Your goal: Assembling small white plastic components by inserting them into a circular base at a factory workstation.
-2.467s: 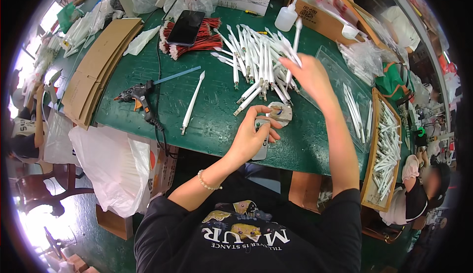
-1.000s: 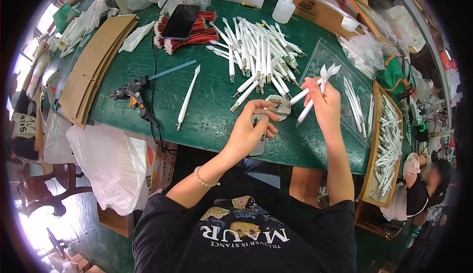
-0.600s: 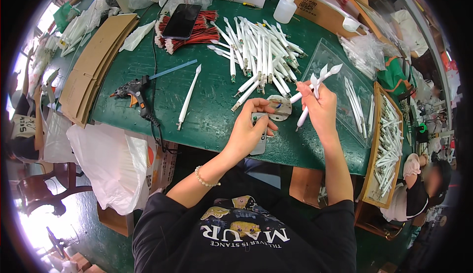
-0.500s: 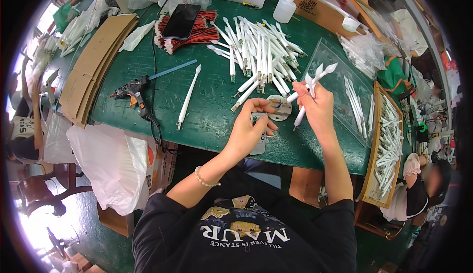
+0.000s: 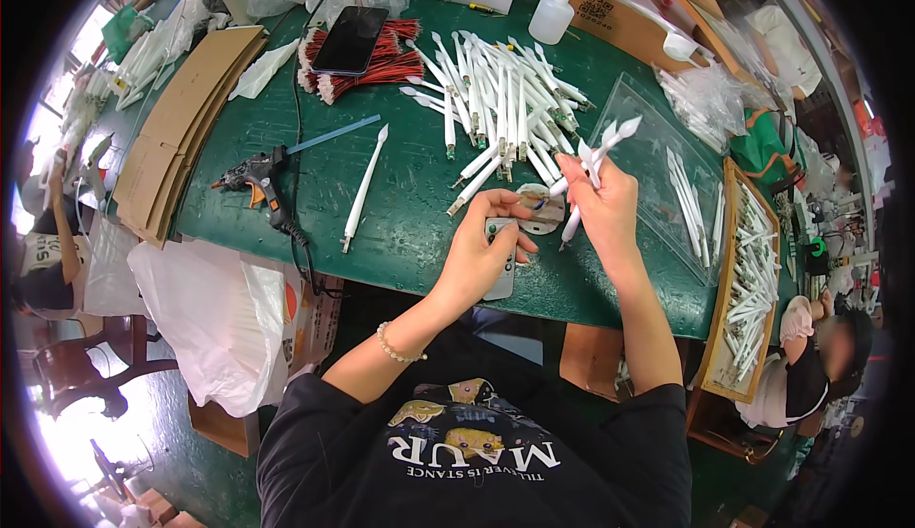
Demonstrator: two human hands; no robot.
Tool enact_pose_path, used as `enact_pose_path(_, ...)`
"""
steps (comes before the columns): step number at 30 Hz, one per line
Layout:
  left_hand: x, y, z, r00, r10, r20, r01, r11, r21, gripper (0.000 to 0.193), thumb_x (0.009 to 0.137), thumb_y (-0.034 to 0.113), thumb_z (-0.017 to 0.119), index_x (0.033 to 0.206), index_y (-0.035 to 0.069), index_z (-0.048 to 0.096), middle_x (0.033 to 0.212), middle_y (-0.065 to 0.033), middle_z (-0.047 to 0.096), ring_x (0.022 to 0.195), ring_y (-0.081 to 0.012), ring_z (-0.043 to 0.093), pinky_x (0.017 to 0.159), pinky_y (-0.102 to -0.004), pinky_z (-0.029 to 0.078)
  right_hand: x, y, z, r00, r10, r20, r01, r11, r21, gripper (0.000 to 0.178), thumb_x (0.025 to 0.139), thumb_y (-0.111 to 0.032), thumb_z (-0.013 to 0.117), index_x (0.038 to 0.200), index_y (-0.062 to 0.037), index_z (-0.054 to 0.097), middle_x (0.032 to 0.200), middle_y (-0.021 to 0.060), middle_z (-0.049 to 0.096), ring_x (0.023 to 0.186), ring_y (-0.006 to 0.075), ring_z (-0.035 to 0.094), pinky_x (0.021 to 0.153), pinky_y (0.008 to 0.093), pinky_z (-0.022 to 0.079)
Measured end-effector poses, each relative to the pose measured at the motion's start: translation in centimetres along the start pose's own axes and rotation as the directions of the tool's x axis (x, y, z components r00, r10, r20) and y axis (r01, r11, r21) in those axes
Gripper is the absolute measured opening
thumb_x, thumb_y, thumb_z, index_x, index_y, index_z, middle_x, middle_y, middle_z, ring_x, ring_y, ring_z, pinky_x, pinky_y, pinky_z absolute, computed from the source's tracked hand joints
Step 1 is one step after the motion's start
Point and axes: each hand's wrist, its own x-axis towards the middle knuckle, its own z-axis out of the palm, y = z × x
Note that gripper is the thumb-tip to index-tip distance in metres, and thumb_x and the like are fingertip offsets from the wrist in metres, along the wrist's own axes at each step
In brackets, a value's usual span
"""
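Note:
My left hand [image 5: 481, 247] is curled around a flat grey remote-like device [image 5: 499, 280] at the table's front edge, its thumb and fingertips bent over the top. Beside those fingertips lies a round pale disc [image 5: 541, 212] with a bit of blue on it. My right hand [image 5: 606, 206], just right of the disc, grips several white candle-shaped sticks [image 5: 589, 158] with flame-shaped tips. One of these sticks points down toward the table; another's end reaches toward the disc. Ahead of both hands is a heap of similar white sticks [image 5: 505, 99].
One white stick [image 5: 366, 190] lies alone at left, near a black glue gun [image 5: 262, 185] and its cable. A phone [image 5: 351, 42] rests on red wire bundles [image 5: 381, 61]. At right are a clear tray [image 5: 648, 137] and a wooden box [image 5: 724, 290] of sticks. A white bottle [image 5: 553, 18] stands behind.
My right hand has shifted a little left with its white candle sticks, closer to the disc. My left hand has stayed in place on the grey device.

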Motion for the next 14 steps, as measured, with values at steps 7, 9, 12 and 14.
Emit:
enact_pose_path(7,-0.05,0.15,-0.01,1.0,-0.009,-0.005,0.009,1.0,0.003,0.035,0.09,0.0,0.046,0.124,-0.005,0.038,0.113,-0.0168,0.055,0.08,-0.0174,0.063,0.069,-0.0269,0.051,0.47,0.05,0.42,0.997,-0.072,0.003,0.072,0.99,-0.119,0.025,0.091,-0.02,0.066,0.077,0.0008,0.061,0.055,0.0001,0.052,0.049,0.0046,0.044,0.044,0.0246,0.033)
enact_pose_path(9,-0.02,-0.23,-0.12,1.0,0.009,-0.011,-0.009,1.0,-0.002,0.034,0.09,-0.002,0.045,0.123,-0.004,0.038,0.112,-0.0169,0.054,0.079,-0.0178,0.064,0.067,-0.0265,0.052,0.52,0.06,0.51,0.996,-0.093,0.002,0.092,0.988,-0.126,0.026,0.091,-0.021,0.066,0.076,0.0005,0.061,0.054,0.0003,0.051,0.049,0.0048,0.044,0.044,0.0247,0.034)
enact_pose_path(12,-0.05,-0.02,-0.03,1.0,0.002,-0.01,-0.002,1.0,-0.007,0.034,0.09,-0.002,0.045,0.123,-0.004,0.038,0.112,-0.0169,0.054,0.079,-0.0178,0.064,0.067,-0.0267,0.052,0.59,0.43,0.51,0.994,-0.105,0.0,0.104,0.983,-0.148,0.026,0.091,-0.021,0.066,0.077,0.0,0.061,0.054,0.0002,0.052,0.048,0.0047,0.044,0.044,0.0246,0.034)
enact_pose_path(14,-0.11,-0.01,-0.08,1.0,-0.015,0.003,0.015,1.0,-0.006,0.036,0.091,0.0,0.046,0.125,-0.005,0.037,0.114,-0.0173,0.054,0.082,-0.0179,0.063,0.071,-0.0276,0.051,0.63,0.3,0.5,0.997,-0.083,-0.006,0.082,0.99,-0.113,0.024,0.09,-0.02,0.067,0.077,-0.0005,0.061,0.055,0.0006,0.053,0.049,0.0046,0.044,0.044,0.0252,0.034)
